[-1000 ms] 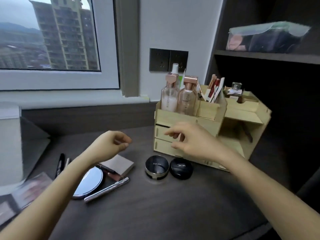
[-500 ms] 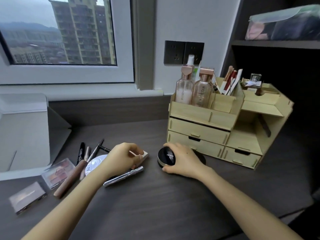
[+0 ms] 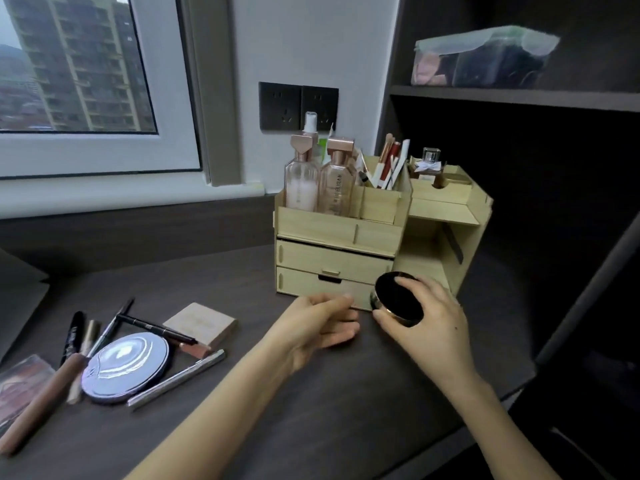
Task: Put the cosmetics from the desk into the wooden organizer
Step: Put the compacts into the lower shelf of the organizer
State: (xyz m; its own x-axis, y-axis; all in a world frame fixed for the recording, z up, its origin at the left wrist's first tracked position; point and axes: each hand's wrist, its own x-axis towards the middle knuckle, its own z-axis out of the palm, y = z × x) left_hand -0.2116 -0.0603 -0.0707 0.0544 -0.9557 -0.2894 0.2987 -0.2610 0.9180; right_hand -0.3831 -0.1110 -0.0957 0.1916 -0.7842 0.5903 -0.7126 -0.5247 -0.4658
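right hand point(image 3: 431, 327) grips black round compact point(image 3: 398, 301) at wooden organizer point(image 3: 346, 233) lower drawer front; left hand point(image 3: 317, 327) loosely curled, empty, above desk point(image 3: 311, 410)

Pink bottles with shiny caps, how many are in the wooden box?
2. Both stand in the wooden organizer's top-left compartment: the left pink bottle and the right pink bottle, side by side. A white spray bottle pokes up behind them; more could be hidden there.

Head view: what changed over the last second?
The right hand took hold of the compact and lifted it off the desk, in front of the organizer. The left hand moved right to the bottom drawer, holding nothing visible. Mirror, palette and pens stayed put.
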